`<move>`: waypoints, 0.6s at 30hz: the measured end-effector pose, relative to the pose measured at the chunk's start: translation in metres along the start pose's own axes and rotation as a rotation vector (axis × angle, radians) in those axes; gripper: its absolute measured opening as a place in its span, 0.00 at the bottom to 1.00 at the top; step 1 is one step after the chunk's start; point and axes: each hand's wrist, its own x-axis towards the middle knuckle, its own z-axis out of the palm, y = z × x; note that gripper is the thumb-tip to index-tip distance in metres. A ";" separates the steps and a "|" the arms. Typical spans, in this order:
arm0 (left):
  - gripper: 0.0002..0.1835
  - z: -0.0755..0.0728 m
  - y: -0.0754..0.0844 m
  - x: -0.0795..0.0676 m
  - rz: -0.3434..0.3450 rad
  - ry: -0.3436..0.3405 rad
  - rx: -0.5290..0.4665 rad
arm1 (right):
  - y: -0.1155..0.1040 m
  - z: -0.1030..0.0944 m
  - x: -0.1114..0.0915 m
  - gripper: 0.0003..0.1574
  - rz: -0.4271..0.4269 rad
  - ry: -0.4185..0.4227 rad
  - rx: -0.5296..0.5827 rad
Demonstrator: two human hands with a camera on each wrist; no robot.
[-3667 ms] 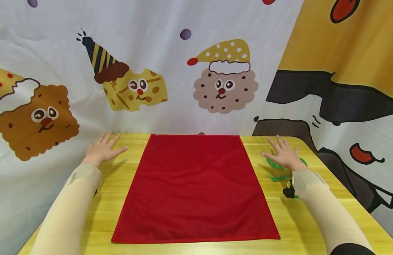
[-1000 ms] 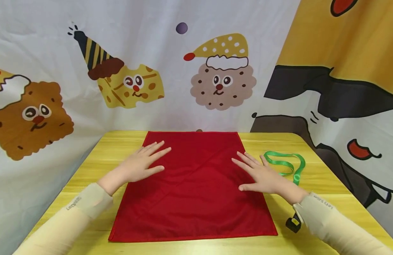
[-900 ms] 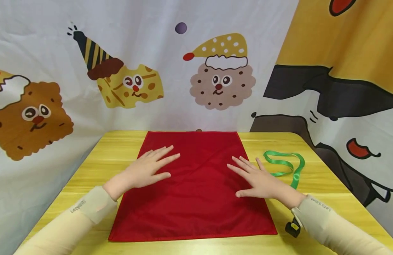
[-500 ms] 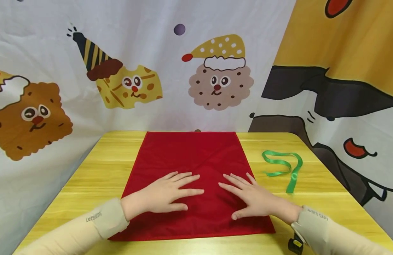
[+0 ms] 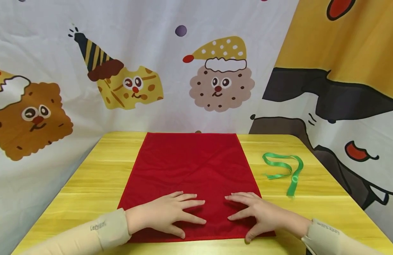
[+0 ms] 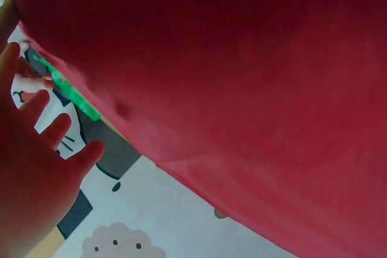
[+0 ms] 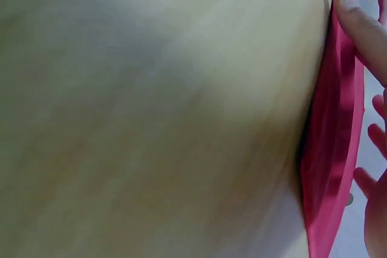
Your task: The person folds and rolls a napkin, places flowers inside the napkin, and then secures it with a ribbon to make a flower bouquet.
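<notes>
A red cloth (image 5: 190, 163) lies spread out on the wooden table, its near edge close to the person. Over its near left part is my left hand (image 5: 167, 214), fingers spread and thumb toward the near edge. My right hand (image 5: 261, 214) is at the near right part, fingers apart and slightly bent, thumb tip by the cloth's near edge. Neither hand visibly grips the fabric. In the left wrist view the cloth (image 6: 230, 101) fills much of the picture beside the left hand (image 6: 30, 173). The right wrist view has the right thumb (image 7: 363, 28) at the cloth's edge (image 7: 332, 143).
A loosely curved green ribbon (image 5: 296, 173) lies on the wooden table (image 5: 97, 170) to the right of the cloth. Behind the table hangs a white curtain (image 5: 171, 120) printed with cartoon figures.
Both hands have come in from the table's sides, over the cloth and back toward its near edge. The green ribbon, partly covered earlier, is now in full view. The cloth stays flat.
</notes>
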 end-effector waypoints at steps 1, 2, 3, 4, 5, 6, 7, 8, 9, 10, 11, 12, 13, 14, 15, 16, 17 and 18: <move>0.36 0.000 0.001 0.000 0.002 0.000 0.005 | 0.000 0.000 -0.002 0.38 -0.015 0.008 0.003; 0.36 0.001 0.001 -0.001 0.003 0.001 0.009 | 0.000 0.000 -0.003 0.36 -0.026 0.018 0.005; 0.36 0.001 0.001 -0.001 0.005 0.002 0.012 | 0.000 0.000 -0.005 0.34 -0.029 0.024 0.012; 0.36 0.002 0.002 -0.001 0.006 0.004 0.017 | 0.000 -0.001 -0.007 0.32 -0.030 0.030 0.020; 0.36 0.002 0.001 -0.001 0.008 0.007 0.023 | 0.000 -0.001 -0.009 0.30 -0.029 0.034 0.030; 0.36 0.002 0.001 0.000 0.010 0.008 0.027 | 0.000 -0.001 -0.012 0.28 -0.023 0.035 0.042; 0.36 0.003 0.001 0.000 0.012 0.008 0.032 | 0.000 -0.002 -0.014 0.27 -0.025 0.037 0.051; 0.36 0.003 0.001 0.000 0.013 0.007 0.032 | -0.001 -0.002 -0.016 0.26 -0.028 0.041 0.062; 0.35 0.003 0.001 0.000 0.014 0.007 0.035 | -0.001 -0.002 -0.018 0.24 -0.022 0.039 0.075; 0.34 0.003 0.000 0.000 0.015 0.006 0.035 | -0.001 -0.002 -0.019 0.23 -0.032 0.044 0.080; 0.33 0.003 0.000 0.000 0.016 0.005 0.035 | -0.001 -0.002 -0.020 0.23 -0.031 0.045 0.090; 0.32 0.003 0.000 0.000 0.015 0.003 0.034 | 0.000 -0.001 -0.021 0.22 -0.028 0.044 0.100; 0.31 0.002 0.000 -0.001 0.015 0.001 0.033 | 0.000 -0.001 -0.021 0.22 -0.032 0.048 0.106; 0.30 0.002 0.000 -0.001 0.014 -0.001 0.030 | 0.000 -0.001 -0.021 0.22 -0.022 0.045 0.119; 0.30 0.002 -0.001 -0.001 0.013 -0.003 0.025 | 0.001 0.000 -0.021 0.22 -0.025 0.049 0.124; 0.29 0.002 -0.001 -0.001 0.013 -0.007 0.019 | 0.002 0.000 -0.021 0.22 -0.049 0.061 0.123; 0.29 0.001 -0.001 -0.001 0.012 -0.011 0.013 | 0.003 0.000 -0.020 0.22 -0.065 0.070 0.122; 0.29 0.001 -0.001 -0.001 0.012 -0.014 0.008 | 0.004 0.001 -0.020 0.22 -0.091 0.084 0.115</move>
